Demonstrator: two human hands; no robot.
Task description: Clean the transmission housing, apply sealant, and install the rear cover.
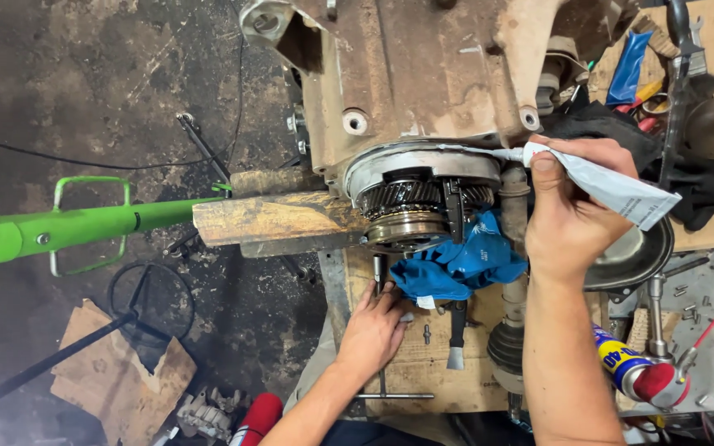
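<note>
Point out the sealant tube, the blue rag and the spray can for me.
sealant tube (613, 186), head view, middle of the grey tube body.
blue rag (460, 264), head view, centre of the bunched cloth.
spray can (625, 363), head view, blue-and-yellow side.

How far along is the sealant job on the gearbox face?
Done: housing open, gears exposed, blue rag tucked below. In hand: right hand squeezes the white tube, nozzle on the flange at its right end; left hand rests on the board. Left: no bead visible along the flange; no cover fitted.
</note>
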